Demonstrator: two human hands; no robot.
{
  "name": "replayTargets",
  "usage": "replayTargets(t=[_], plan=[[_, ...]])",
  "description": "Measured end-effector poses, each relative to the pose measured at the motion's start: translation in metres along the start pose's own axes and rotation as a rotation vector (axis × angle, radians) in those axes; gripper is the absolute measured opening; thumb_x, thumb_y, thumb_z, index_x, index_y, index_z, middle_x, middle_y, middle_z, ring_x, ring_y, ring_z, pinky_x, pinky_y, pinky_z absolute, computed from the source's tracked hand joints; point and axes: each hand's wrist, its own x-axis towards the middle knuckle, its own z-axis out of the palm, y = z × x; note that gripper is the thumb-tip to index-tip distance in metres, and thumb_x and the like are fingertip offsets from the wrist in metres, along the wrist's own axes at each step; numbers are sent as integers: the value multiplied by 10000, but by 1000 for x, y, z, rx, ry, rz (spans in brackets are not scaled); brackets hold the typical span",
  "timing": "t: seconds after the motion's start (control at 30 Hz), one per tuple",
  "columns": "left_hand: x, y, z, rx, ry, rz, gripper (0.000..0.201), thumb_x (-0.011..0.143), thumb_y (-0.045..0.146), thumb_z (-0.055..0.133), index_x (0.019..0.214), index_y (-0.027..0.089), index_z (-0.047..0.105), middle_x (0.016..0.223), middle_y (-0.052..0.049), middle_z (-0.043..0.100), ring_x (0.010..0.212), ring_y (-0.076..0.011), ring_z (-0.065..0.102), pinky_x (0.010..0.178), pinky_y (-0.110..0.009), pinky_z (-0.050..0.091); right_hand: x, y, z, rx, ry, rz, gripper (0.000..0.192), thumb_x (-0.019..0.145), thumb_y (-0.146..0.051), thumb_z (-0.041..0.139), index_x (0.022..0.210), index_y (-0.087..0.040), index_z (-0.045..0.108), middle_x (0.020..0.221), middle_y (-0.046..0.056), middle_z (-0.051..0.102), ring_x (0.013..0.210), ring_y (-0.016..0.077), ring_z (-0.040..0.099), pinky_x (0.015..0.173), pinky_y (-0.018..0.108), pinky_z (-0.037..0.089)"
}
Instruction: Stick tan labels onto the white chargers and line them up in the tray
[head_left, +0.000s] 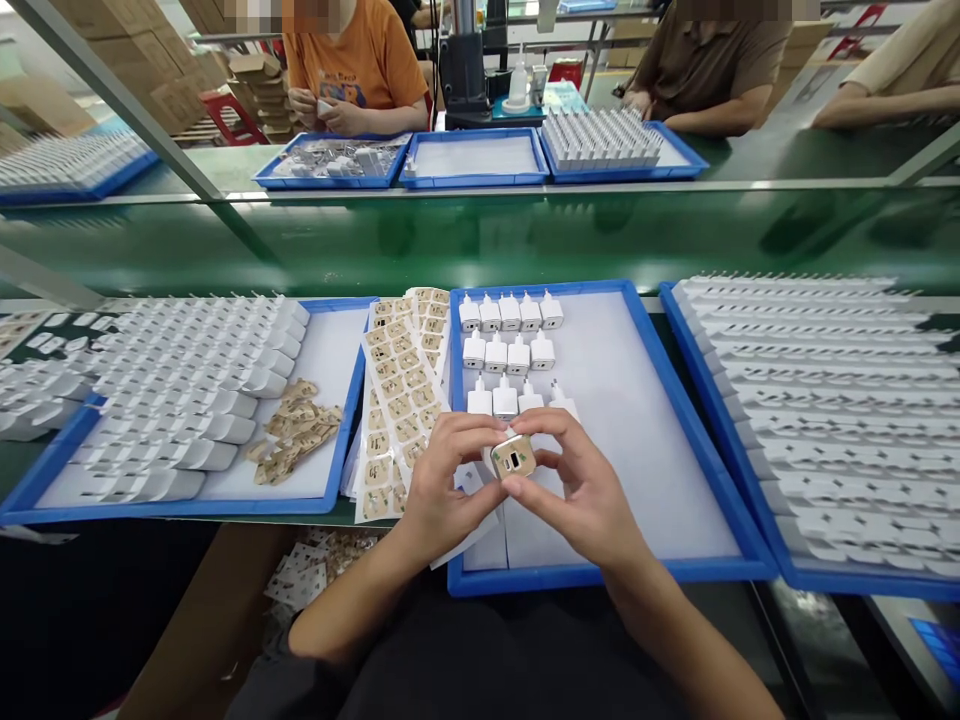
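Between both hands is a white plug charger (513,458), its port face turned toward me and covered by a tan sticker with cut-outs around the ports. My left hand (454,475) grips it from the left with thumb and fingertips. From the other side, my right hand (574,480) pinches it, thumb at the lower edge of the sticker. Just beyond, several white chargers (517,352) stand in rows, prongs up, in a blue-rimmed tray (675,430). Left of that tray lie sheets of tan stickers (405,390), partly overlapping.
A left tray (341,430) holds many white chargers (202,380) and crumpled tan scraps (296,430). Another full tray (840,420) stands at the right. Across the green bench (420,235), people sit behind more blue trays (476,180). Sticker waste (315,565) lies below the table edge.
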Motion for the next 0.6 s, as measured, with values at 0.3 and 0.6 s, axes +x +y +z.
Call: replayTargets(t=[0.3,0.6], plan=[[-1,-4,4,37,108,127,496,766,62,771,1166,260,555,1113,-64,606,1044,-216,600,861,-394,528,-1,10,8,298,3,17,233,954,-214,593,1154,-292,682,1179,62,604,1164,212,560,925,328,536],[2,3,10,224,136,224,373,804,99,748,1076,250,542,1072,-48,604,981,-192,611,822,-375,524,1,9,26,328,136,-29,165,872,-154,658,968,-288,667,1043,20,559,1049,164,557,836,260,513]])
